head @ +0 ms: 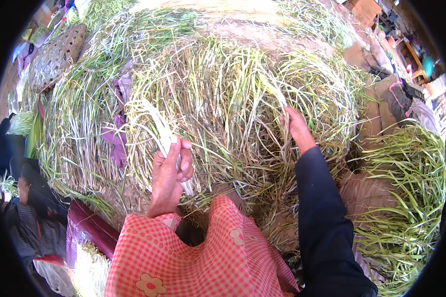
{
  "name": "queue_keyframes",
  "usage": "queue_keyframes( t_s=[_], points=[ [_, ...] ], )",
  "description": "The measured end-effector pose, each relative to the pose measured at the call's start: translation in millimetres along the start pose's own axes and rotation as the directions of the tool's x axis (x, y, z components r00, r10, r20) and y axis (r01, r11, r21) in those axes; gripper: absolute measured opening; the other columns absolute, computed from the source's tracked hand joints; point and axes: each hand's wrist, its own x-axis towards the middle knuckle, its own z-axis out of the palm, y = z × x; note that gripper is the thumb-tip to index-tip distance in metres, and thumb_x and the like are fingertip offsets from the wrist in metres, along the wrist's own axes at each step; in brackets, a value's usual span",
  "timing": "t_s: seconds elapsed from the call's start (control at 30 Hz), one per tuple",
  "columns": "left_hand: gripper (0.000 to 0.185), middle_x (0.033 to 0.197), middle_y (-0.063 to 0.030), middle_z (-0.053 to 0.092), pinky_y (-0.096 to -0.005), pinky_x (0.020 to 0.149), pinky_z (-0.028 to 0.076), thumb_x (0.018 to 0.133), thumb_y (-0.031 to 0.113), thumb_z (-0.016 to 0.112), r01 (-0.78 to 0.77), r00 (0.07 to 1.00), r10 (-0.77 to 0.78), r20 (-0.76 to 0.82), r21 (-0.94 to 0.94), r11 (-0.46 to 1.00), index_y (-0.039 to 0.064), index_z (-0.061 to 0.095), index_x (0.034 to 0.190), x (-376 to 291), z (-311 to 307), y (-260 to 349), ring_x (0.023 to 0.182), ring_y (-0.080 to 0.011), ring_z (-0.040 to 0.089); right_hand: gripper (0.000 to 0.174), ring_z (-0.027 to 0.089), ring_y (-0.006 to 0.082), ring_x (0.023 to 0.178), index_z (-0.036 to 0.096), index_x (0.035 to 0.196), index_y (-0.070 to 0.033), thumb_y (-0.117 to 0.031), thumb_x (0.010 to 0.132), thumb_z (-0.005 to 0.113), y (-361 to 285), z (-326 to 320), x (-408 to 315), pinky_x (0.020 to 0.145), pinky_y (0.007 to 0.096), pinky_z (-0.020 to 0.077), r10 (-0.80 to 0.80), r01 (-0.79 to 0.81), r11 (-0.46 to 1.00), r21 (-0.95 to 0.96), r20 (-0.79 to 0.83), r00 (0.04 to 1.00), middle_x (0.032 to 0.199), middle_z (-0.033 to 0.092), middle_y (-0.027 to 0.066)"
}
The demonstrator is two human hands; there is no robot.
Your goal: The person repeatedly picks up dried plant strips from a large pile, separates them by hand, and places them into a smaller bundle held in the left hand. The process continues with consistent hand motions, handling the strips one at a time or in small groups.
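My left hand (169, 169) grips a small bundle of pale, white-stemmed stalks (154, 118), its loose ends fanning up and to the left. The bundle looks like blanched chives, though glare washes out part of it. Farther right, my right hand (297, 126) has its fingers closed on a few pale stalks (280, 97) at the pile's right part. Its fingertips are partly hidden among the stems. Before me spreads a wide pile of tangled yellow-green stalks (208, 85). A red-and-cream checked apron (193, 256) covers my lap.
Greener leafy stalks (401, 204) lie at the right over brown cloth. Purple cloth (119, 148) pokes out between heaps on the left. A woven basket (57, 52) leans at upper left. Another person's dark sleeve (37, 182) and a maroon package (93, 226) are at lower left.
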Motion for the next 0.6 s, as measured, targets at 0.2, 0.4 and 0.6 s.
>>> queue_keyframes(
  t_s=[0.2,0.4,0.6],
  points=[
    [0.031,0.059,0.0051,0.041,-0.0194,0.040,0.023,0.105,0.033,0.044,-0.025,1.000,0.025,0.006,0.011,1.000,0.006,0.058,0.098,-1.4,2.0,-2.3,0.043,-0.0019,0.028,0.025,0.067,0.0155,0.070,0.064,0.110,-0.001,-0.021,0.095,0.062,-52.2,40.8,-120.3,0.055,0.0266,0.0522,-0.425,0.437,0.899,0.033,0.308,0.851,0.090,0.068,0.0098],
    [0.032,0.059,0.0032,0.045,-0.0213,0.041,0.025,0.105,0.032,0.045,-0.030,1.000,0.030,-0.002,0.006,1.000,0.005,0.059,0.098,-0.3,3.3,0.5,0.044,-0.0036,0.030,0.015,0.061,0.0135,0.071,0.066,0.098,-0.007,-0.021,0.093,0.062,1.5,59.6,-164.9,0.066,0.0244,0.0505,-0.285,0.493,0.691,-0.529,0.427,0.858,0.090,0.067,0.0088],
    [0.031,0.058,0.0040,0.045,-0.0207,0.040,0.025,0.104,0.033,0.048,0.015,1.000,-0.014,-0.025,0.047,0.999,0.005,0.060,0.096,-2.6,3.0,-6.6,0.043,-0.0031,0.030,0.021,0.044,0.0075,0.063,0.061,0.088,-0.001,-0.022,0.092,0.062,59.0,16.9,-160.5,0.058,0.0257,0.0370,-0.213,0.389,0.703,-0.596,0.345,0.914,0.069,0.049,-0.0024]
  ],
)
